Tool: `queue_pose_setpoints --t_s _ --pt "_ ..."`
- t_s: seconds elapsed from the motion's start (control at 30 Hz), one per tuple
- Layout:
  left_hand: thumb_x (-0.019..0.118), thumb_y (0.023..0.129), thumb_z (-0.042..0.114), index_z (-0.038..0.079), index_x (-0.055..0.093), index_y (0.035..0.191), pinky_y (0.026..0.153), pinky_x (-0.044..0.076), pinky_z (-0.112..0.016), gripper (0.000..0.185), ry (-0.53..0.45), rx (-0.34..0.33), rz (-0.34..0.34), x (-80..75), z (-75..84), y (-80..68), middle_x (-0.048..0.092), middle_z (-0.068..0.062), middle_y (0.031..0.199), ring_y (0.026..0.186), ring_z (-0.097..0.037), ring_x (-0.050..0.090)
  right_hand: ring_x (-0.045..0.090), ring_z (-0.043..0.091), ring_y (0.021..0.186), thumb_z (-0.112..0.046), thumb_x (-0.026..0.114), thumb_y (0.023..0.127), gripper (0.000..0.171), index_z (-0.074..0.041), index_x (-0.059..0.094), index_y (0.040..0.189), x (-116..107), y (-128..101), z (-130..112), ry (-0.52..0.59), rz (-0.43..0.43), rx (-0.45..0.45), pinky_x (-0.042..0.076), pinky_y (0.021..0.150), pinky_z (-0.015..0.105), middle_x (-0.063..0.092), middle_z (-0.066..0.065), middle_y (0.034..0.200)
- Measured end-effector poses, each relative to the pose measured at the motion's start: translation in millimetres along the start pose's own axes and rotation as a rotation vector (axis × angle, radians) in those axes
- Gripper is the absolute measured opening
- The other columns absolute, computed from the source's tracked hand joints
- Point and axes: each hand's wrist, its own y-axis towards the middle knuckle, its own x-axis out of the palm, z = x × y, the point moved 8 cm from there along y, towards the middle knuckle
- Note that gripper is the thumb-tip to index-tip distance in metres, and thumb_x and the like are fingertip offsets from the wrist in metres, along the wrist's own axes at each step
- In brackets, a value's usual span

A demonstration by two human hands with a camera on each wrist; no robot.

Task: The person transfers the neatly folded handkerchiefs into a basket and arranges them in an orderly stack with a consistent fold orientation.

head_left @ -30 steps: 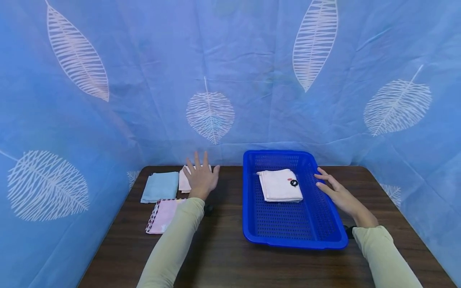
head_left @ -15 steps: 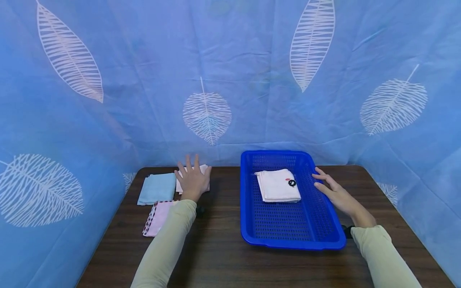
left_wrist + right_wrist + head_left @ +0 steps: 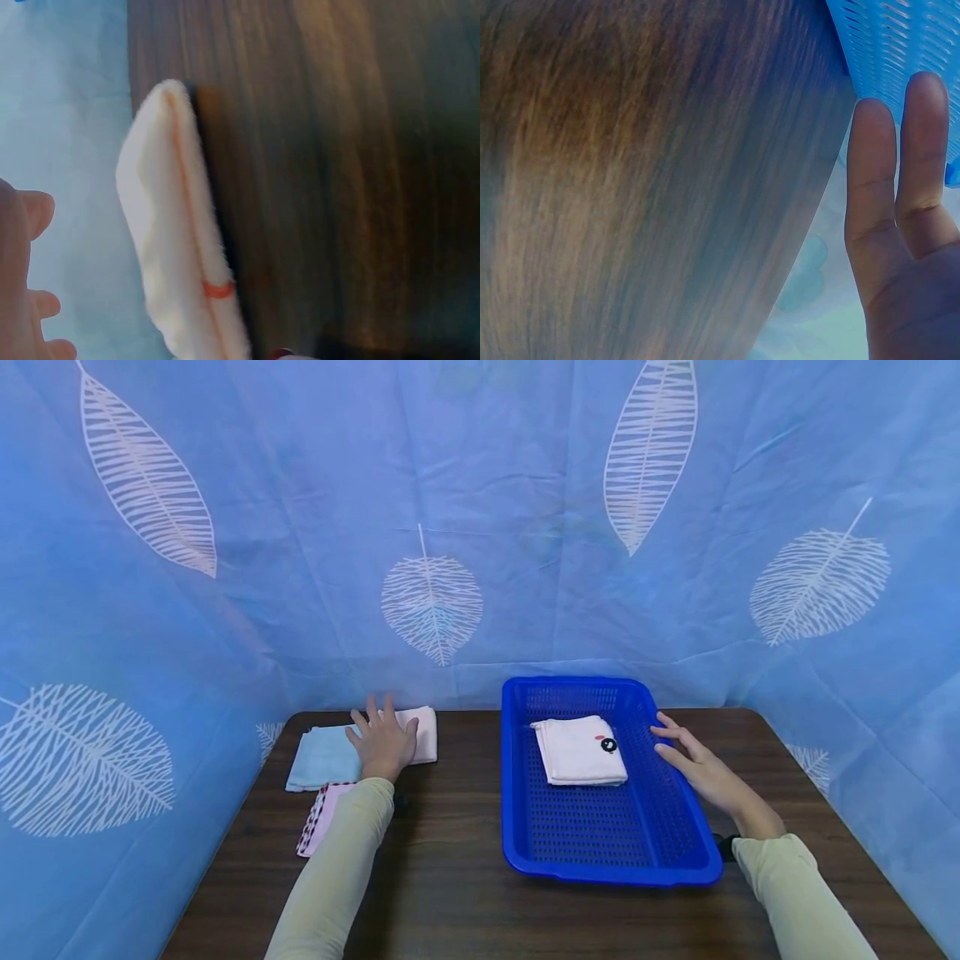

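My left hand [image 3: 384, 740] lies flat with straight fingers over the left part of a folded pale pink towel [image 3: 422, 739] at the table's back left; the same towel [image 3: 184, 240] shows edge-on in the left wrist view beside my fingers [image 3: 34, 214]. My right hand [image 3: 693, 758] rests with straight fingers on the right rim of a blue plastic basket [image 3: 675, 810]. Two straight fingers [image 3: 900, 172] and the basket wall [image 3: 900, 37] show in the right wrist view. Inside the basket lies a folded white towel [image 3: 579, 750] with a black and red mark.
A folded light blue towel [image 3: 318, 758] lies left of the pink one. A pink towel with a dark checked border [image 3: 322, 814] lies nearer, partly under my left sleeve. The dark wooden table [image 3: 450, 877] is walled on three sides by a blue leaf-print curtain [image 3: 480, 527].
My left hand has moved left and slightly back, from above the pale pink towel's middle to its left part. My right hand stays on the basket rim.
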Motion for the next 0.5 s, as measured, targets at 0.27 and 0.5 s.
queue_pose_setpoints --t_s 0.27,0.5 --pt "0.045 0.104 0.049 0.01 0.017 0.163 0.119 0.012 -0.074 0.076 -0.032 -0.075 -0.062 8.0 -16.1 -2.2 0.01 -0.024 0.169 0.153 -0.055 0.008 -0.004 0.052 0.156 -0.044 0.043 0.109 0.064 -0.007 0.029 0.159 0 2 0 -0.005 -0.004 -0.003 0.012 0.11 0.083 -0.004 0.008 0.174" --pt "0.046 0.103 0.047 0.009 0.016 0.163 0.119 0.013 -0.073 0.077 -0.025 -0.112 -0.065 15.3 -24.7 -1.0 0.01 -0.024 0.168 0.151 -0.055 0.009 -0.005 0.051 0.156 -0.044 0.043 0.109 0.065 -0.006 0.029 0.159 0 2 3 0.01 -0.011 0.012 0.011 0.11 0.083 -0.004 0.008 0.174"
